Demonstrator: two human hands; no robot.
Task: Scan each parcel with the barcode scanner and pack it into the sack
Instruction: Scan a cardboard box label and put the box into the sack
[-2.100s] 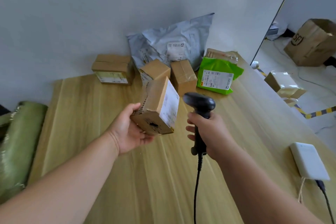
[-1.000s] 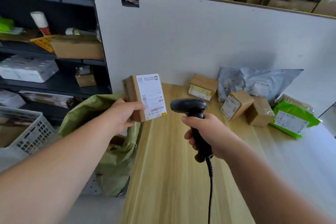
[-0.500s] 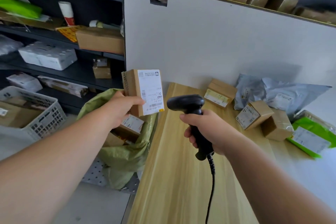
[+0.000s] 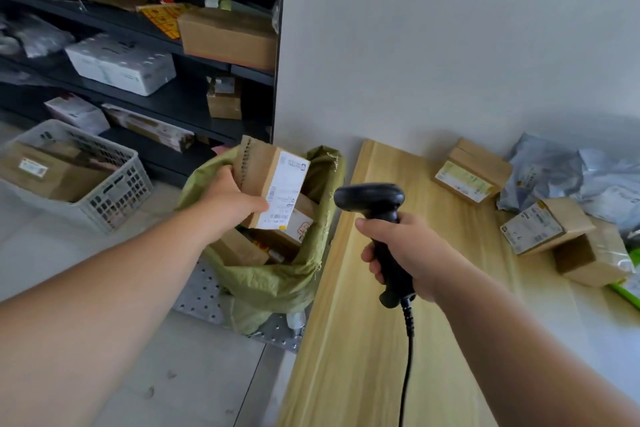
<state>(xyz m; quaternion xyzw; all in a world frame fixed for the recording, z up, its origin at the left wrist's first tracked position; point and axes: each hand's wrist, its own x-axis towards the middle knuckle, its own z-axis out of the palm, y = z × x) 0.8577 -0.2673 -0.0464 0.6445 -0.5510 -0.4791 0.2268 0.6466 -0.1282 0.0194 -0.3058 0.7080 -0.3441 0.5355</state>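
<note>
Two hands are busy here: the left hand (image 4: 228, 199) has thumb and fingers wrapped round a small cardboard parcel (image 4: 266, 184), white label facing the table side, and holds it tilted just above the open mouth of the green sack (image 4: 277, 281). The right hand (image 4: 405, 246) is closed round the handle of the black barcode scanner (image 4: 370, 199), its head turned leftward toward the parcel. To me it looks ready to be let go into the sack, which stands on the floor hard against the left edge of the wooden table (image 4: 363, 340) and already holds several boxes.

What might go wrong: the sack's mouth is slack and folded, so a box released off-centre could catch the rim, or land on the pile inside and tip out onto the floor. The scanner's cord (image 4: 408, 357) hangs over the table and could snag if that arm swings.

Further out, a labelled box (image 4: 543, 227), a flat box (image 4: 474, 170), a taped box (image 4: 592, 255) and grey mailer bags (image 4: 561, 177) wait by the white board. A white basket (image 4: 114, 191) sits on the floor to the left, before dark shelves (image 4: 207, 55); nothing lies between parcel and sack
</note>
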